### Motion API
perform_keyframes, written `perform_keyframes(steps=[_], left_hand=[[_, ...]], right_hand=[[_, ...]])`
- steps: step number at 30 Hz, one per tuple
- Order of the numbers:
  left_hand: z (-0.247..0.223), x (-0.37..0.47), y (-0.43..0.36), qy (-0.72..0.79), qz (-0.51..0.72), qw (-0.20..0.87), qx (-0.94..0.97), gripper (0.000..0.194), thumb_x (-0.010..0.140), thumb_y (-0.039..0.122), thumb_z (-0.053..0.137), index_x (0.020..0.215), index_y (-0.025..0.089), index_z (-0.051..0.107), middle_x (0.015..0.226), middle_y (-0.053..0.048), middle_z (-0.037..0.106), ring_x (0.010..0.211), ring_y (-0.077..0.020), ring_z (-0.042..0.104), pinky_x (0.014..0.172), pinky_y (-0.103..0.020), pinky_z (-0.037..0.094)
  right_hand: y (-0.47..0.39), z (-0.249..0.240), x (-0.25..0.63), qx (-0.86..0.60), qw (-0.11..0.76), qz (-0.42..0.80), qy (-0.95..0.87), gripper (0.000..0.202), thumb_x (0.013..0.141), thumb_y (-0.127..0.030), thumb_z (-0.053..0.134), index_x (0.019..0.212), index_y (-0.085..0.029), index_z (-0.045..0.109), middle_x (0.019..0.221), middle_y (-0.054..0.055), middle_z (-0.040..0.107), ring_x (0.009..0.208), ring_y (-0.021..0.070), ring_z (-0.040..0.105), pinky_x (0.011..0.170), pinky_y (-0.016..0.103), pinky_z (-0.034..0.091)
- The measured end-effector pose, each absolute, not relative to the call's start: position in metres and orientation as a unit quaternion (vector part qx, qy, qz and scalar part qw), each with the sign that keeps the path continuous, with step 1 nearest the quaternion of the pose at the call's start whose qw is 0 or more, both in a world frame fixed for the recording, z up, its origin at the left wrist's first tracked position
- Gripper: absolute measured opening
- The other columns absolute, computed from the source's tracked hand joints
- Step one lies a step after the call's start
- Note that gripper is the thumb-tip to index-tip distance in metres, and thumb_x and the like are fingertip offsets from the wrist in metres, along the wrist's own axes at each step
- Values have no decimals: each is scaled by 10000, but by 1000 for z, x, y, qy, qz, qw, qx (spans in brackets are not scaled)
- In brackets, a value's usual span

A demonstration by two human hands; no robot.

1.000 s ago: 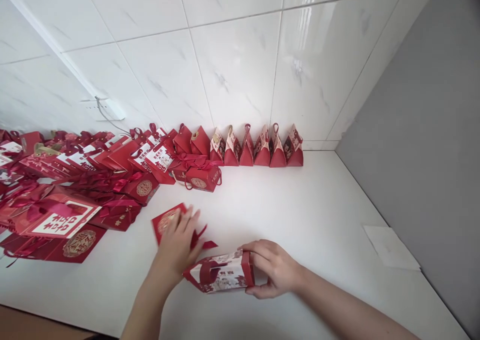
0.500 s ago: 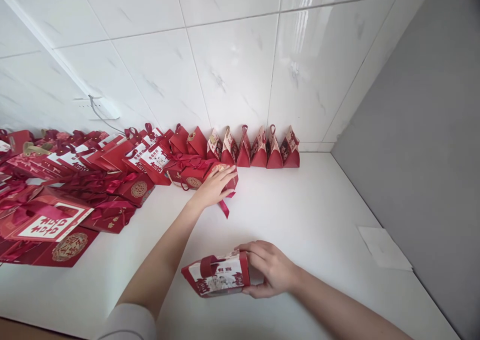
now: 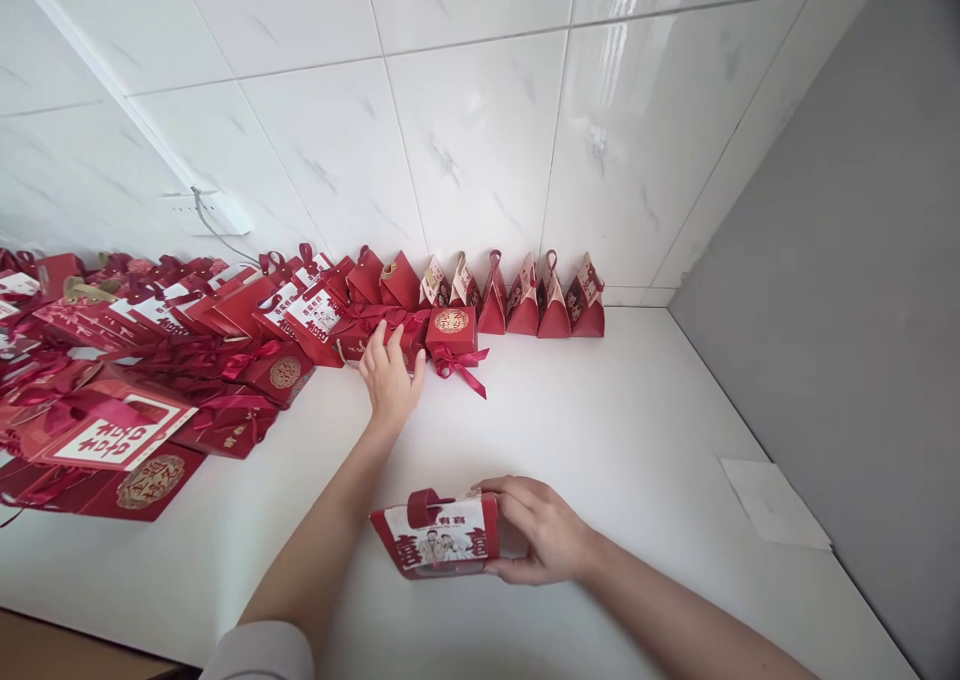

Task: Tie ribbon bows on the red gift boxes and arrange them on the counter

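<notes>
1. Left arm: extends from the bottom edge, angled up and slightly right across the white table. A pale grey sleeve covers the arm near the bottom edge; the forearm is bare.
2. Left hand: back of the hand faces the camera. Fingers are spread and point away from the person, toward the tiled wall; the thumb stands apart on the right side. The hand is open and grips nothing. Its fingertips overlap the ribbon-tied red boxes; contact cannot be confirmed.
3. Right arm: enters from the lower right, bare, angled up and to the left.
4. Right hand: closed on the right end of the printed box. Fingers curve over the upper edge; the thumb lies along the lower edge. The palm faces left.
5. Printed box position: near side of the table, in front of the left hand. Its illustrated panel faces the camera, and its dark red strap is at the top left. Contact with the table cannot be determined.
6. Medallion box: just right of the left hand, with a ribbon bow at its near side.
7. Upright peaked boxes: lined up along the wall, behind and to the right.
</notes>
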State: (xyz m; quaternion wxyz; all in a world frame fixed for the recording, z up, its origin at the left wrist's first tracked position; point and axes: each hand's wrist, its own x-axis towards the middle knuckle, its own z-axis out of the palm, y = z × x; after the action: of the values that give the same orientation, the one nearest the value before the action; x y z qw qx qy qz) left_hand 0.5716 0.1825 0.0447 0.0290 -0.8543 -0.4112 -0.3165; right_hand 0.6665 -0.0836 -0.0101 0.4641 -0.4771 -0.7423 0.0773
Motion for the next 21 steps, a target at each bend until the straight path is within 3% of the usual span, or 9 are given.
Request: perform_keyframes(steps=[2, 5, 8, 15, 19, 21], left_hand=[[36, 567, 189, -418, -306, 4, -855, 595, 972, 442, 392, 1479, 130, 395, 1600, -166, 287, 1497, -322, 228, 1215, -509, 214], [26, 565, 202, -364, -284, -33, -887, 666, 974, 422, 397, 1538, 91, 277, 1630, -169, 213, 1527, -293, 148, 1230, -460, 221], [26, 569, 209, -353, -278, -37, -893, 719, 955, 428, 439, 1563, 123, 207, 1646, -161, 173, 1533, -306, 128, 1236, -531, 166], [79, 602, 217, -193, -187, -19, -963, 724, 888, 562, 546, 1500, 217, 371, 1633, -111, 246, 1524, -322, 170, 1223, -607, -47], [104, 633, 232, -136, -108, -39, -984, 896, 810, 672, 591, 1537, 230, 308, 1638, -117, 233, 1530, -339, 131, 1207, -606, -104], [105, 645, 237, -144, -58, -46, -987, 958, 768, 690, 624, 1536, 207, 315, 1607, -152, 298, 1522, -356, 149, 1202, -617, -90]], right_hand=[[-84, -10, 667, -478, 462, 80, -742, 567, 859, -556, 592, 1295, -208, 491, 1171, 165, 670, 972, 276, 695, 822, 404, 587], [-84, -10, 667, -479, 461, 82, -742, 568, 864, -560, 589, 1300, -210, 488, 1170, 163, 669, 978, 274, 693, 829, 402, 585], [-84, -12, 667, -476, 468, 72, -741, 571, 867, -563, 587, 1295, -197, 493, 1163, 164, 669, 977, 269, 692, 824, 399, 587], [-83, -10, 667, -471, 464, 67, -747, 560, 865, -574, 574, 1262, -184, 511, 1172, 168, 665, 979, 268, 687, 818, 396, 590], [-82, -6, 668, -459, 461, 76, -755, 517, 872, -527, 542, 1259, -185, 517, 1183, 162, 657, 1002, 261, 682, 836, 386, 586], [-81, -6, 668, -458, 464, 70, -755, 519, 872, -535, 532, 1253, -183, 522, 1181, 163, 659, 1002, 258, 683, 835, 379, 586]])
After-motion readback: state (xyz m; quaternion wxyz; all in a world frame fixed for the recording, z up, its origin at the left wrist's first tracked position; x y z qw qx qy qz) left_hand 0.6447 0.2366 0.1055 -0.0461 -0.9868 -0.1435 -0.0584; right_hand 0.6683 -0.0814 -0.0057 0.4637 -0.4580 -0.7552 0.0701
